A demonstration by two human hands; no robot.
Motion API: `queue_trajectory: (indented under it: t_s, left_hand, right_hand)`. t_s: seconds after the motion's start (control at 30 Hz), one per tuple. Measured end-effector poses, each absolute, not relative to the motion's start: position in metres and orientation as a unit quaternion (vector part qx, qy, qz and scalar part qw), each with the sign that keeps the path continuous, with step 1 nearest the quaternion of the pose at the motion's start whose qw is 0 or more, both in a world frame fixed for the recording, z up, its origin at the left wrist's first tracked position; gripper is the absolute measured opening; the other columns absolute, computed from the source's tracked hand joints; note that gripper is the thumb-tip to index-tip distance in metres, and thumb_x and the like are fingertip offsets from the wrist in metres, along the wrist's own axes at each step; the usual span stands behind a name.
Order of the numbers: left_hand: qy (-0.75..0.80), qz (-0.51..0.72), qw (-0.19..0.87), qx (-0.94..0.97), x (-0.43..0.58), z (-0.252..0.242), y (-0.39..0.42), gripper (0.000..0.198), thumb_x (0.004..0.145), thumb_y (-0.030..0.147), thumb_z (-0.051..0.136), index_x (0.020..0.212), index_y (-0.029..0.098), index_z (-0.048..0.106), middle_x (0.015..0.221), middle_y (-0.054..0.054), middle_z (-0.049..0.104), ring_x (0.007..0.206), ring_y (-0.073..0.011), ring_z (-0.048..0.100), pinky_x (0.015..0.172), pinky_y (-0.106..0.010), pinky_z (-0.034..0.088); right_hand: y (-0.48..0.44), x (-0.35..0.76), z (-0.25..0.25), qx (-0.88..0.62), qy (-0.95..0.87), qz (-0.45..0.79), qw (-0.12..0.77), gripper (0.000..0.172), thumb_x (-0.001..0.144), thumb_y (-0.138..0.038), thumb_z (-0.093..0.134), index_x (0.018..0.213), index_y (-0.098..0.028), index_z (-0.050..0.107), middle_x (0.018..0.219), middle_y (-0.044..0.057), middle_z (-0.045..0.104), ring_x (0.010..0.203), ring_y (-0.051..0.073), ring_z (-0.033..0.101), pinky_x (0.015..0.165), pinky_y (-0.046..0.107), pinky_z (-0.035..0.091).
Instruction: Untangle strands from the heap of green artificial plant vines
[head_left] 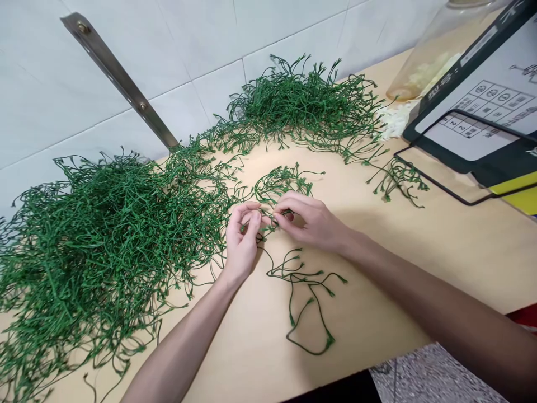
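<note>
My left hand (244, 238) and my right hand (308, 219) meet over the middle of the table, fingertips nearly touching. Each is pinched on a thin green plastic stem, which is mostly covered by the fingers. Just beyond them lies a small bunch of green stems (280, 182) with forked tips. Nearer to me, several loose stems (312, 275) spread out on the wood, one bent into a loop. A large tangled heap of green stems (113, 224) lies left of my left hand.
A second heap of green stems (306, 101) rests against the tiled wall (210, 39). A few stems (398, 179) lie right. A dark-framed printed board (482, 106), a black wire stand (444, 196) and a clear jar (432, 61) occupy the right. A metal bracket (126, 84) leans along the wall.
</note>
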State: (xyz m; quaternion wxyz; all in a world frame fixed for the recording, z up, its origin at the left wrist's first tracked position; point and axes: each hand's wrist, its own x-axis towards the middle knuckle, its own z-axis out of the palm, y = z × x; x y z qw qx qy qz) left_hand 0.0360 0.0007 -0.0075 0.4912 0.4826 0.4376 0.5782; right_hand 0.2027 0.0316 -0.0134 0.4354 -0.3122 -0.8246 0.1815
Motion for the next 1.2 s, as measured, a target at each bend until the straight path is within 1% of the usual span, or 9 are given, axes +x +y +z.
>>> queue_trajectory:
  t_s: [0.17,0.33,0.5,0.63,0.73,0.87,1.03,1.13,1.2]
  left_hand:
    - [0.402,0.576,0.533,0.471,0.032,-0.011,0.002,0.018,0.087,0.033,0.066,0.096,0.018,0.065,0.084,-0.004,0.076,0.084,-0.0159,0.071,0.089,-0.031,0.052]
    - [0.406,0.574,0.541,0.463,0.032,-0.010,0.001,0.032,0.083,0.031,0.070,0.111,0.019,0.062,0.103,-0.010,0.077,0.100,-0.0219,0.071,0.096,-0.038,0.051]
    - [0.412,0.585,0.506,0.482,0.036,-0.011,0.001,0.058,0.078,0.024,0.075,0.129,0.026,0.048,0.108,-0.008,0.075,0.090,-0.0156,0.071,0.083,-0.030,0.054]
    - [0.434,0.597,0.466,0.488,0.041,-0.014,0.001,0.065,0.074,0.019,0.078,0.128,0.028,0.043,0.099,-0.002,0.073,0.086,-0.0116,0.068,0.081,-0.027,0.053]
    - [0.461,0.593,0.441,0.492,0.042,-0.015,0.000,0.060,0.073,0.017,0.078,0.122,0.026,0.045,0.087,0.002,0.070,0.087,-0.0120,0.067,0.080,-0.026,0.051]
    - [0.489,0.567,0.413,0.518,0.041,-0.015,-0.001,0.044,0.081,0.019,0.071,0.117,0.025,0.047,0.081,0.002,0.068,0.077,-0.0106,0.062,0.076,-0.026,0.048]
    - [0.488,0.551,0.423,0.529,0.041,-0.013,-0.002,0.028,0.083,0.018,0.068,0.102,0.023,0.048,0.074,0.005,0.063,0.066,-0.0088,0.054,0.067,-0.022,0.044]
    - [0.469,0.531,0.444,0.549,0.042,-0.012,-0.004,0.023,0.084,0.020,0.066,0.099,0.023,0.048,0.076,0.004,0.063,0.067,-0.0089,0.056,0.065,-0.022,0.044]
    - [0.466,0.525,0.440,0.560,0.043,-0.012,-0.004,0.021,0.085,0.020,0.065,0.099,0.023,0.049,0.080,0.002,0.064,0.071,-0.0098,0.059,0.068,-0.023,0.046]
  right_hand:
    - [0.034,0.204,-0.015,-0.321,-0.818,0.158,0.450,0.009,0.093,-0.018,0.050,0.088,-0.018,0.058,0.083,0.005,0.061,0.070,0.013,0.057,0.056,0.024,0.048]
    - [0.035,0.204,-0.016,-0.322,-0.810,0.161,0.463,0.009,0.093,-0.016,0.052,0.087,-0.017,0.059,0.081,0.004,0.061,0.068,0.012,0.056,0.056,0.023,0.047]
    - [0.034,0.203,-0.016,-0.323,-0.813,0.166,0.456,0.010,0.093,-0.018,0.051,0.087,-0.018,0.059,0.083,0.004,0.061,0.066,0.012,0.055,0.057,0.023,0.047]
    - [0.033,0.203,-0.017,-0.321,-0.819,0.164,0.447,0.011,0.094,-0.019,0.051,0.088,-0.018,0.060,0.083,0.005,0.062,0.067,0.012,0.056,0.057,0.024,0.048]
    - [0.033,0.203,-0.017,-0.323,-0.822,0.154,0.443,0.010,0.093,-0.019,0.051,0.088,-0.018,0.060,0.083,0.005,0.062,0.067,0.012,0.057,0.056,0.024,0.049]
    - [0.033,0.203,-0.016,-0.323,-0.826,0.135,0.443,0.010,0.094,-0.018,0.051,0.088,-0.017,0.060,0.083,0.005,0.063,0.070,0.013,0.059,0.057,0.023,0.050]
    - [0.034,0.203,-0.017,-0.328,-0.837,0.109,0.425,0.014,0.096,-0.020,0.048,0.090,-0.017,0.061,0.087,0.007,0.065,0.071,0.013,0.060,0.060,0.024,0.051]
    - [0.037,0.205,-0.018,-0.350,-0.832,0.082,0.422,0.015,0.095,-0.021,0.048,0.089,-0.018,0.062,0.087,0.007,0.065,0.071,0.014,0.061,0.060,0.025,0.051]
    - [0.039,0.207,-0.018,-0.365,-0.811,0.077,0.450,0.014,0.094,-0.020,0.050,0.087,-0.018,0.062,0.085,0.007,0.065,0.071,0.015,0.061,0.062,0.026,0.051]
